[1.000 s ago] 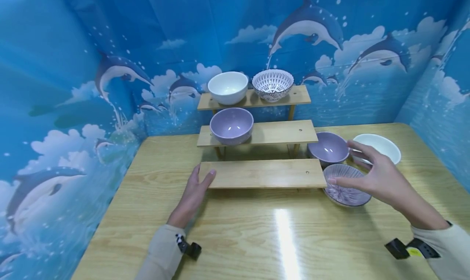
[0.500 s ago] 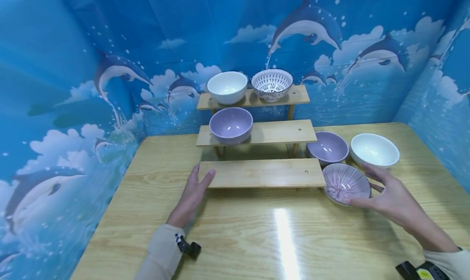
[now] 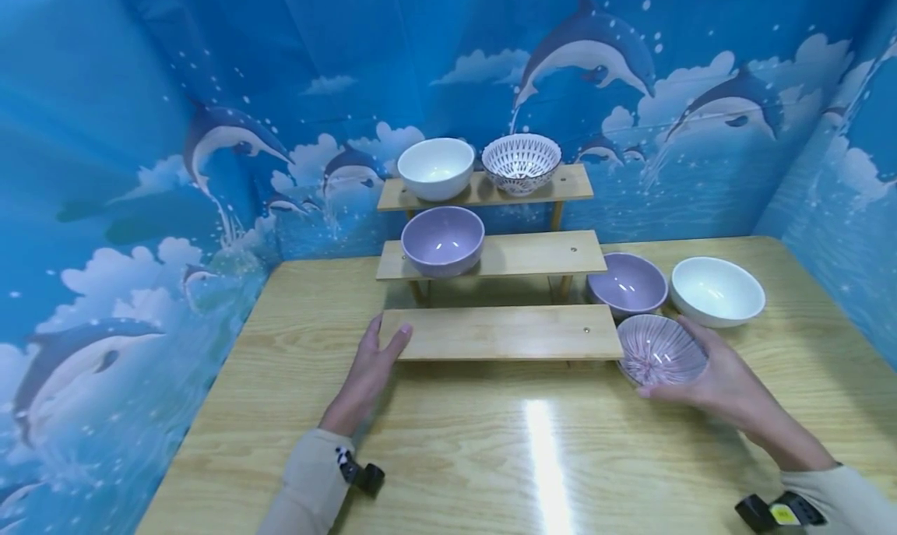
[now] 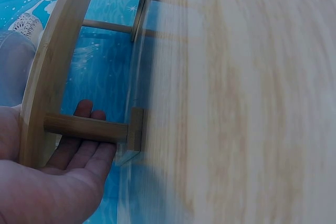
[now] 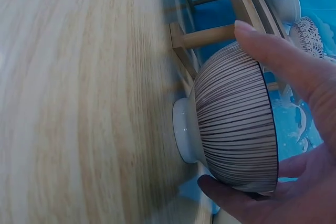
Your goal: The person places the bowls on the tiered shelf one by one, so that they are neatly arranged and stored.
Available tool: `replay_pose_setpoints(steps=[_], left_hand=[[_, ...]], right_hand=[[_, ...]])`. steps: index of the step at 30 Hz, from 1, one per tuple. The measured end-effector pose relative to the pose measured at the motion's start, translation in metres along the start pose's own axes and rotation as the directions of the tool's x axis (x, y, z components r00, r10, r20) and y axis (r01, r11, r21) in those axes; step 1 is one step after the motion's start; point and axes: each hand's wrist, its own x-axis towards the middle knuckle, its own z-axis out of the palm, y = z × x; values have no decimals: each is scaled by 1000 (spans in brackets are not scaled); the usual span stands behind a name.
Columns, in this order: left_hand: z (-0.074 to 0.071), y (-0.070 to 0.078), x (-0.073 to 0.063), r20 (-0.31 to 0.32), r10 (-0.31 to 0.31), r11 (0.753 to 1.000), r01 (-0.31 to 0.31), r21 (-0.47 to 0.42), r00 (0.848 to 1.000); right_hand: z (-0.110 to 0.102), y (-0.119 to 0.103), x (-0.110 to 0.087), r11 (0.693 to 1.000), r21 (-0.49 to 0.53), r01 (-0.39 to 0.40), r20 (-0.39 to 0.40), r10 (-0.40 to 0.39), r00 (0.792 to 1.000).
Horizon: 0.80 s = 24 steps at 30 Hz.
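Note:
My left hand [image 3: 363,373] holds the left end of the lowest board [image 3: 497,334] of a three-step wooden stand, thumb on top. In the left wrist view its fingers [image 4: 89,156] reach underneath, beside the stand's leg [image 4: 86,127]. At the stand's right end, my right hand [image 3: 725,379] grips a striped bowl [image 3: 659,350], thumb at the near side and fingers round the right side. The right wrist view shows the bowl's lined outside and white foot [image 5: 184,129], upright at table level. Whether the foot touches the table is unclear.
Behind the striped bowl stand a purple bowl [image 3: 626,283] and a white bowl [image 3: 716,290]. The middle board [image 3: 539,253] bears another purple bowl [image 3: 443,241]. On the top board are a white bowl [image 3: 436,167] and a patterned bowl [image 3: 521,163]. A dolphin-print backdrop [image 3: 420,44] surrounds the table.
My right hand has come down from above the bowls, drawn back off the white one, and closed round the striped bowl. My left hand stays on the board.

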Motion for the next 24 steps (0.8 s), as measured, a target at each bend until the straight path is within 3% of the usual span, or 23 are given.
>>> replay_pose_setpoints(steps=[12, 24], left_hand=[[1, 0, 1, -4, -11, 1000, 11, 4, 1000], [-1, -1, 1, 11, 10, 1000, -10, 0, 1000]], right_hand=[[-2, 0, -3, 997, -25, -66, 1, 66, 998], [-34, -7, -10, 996, -12, -85, -56, 84, 995]])
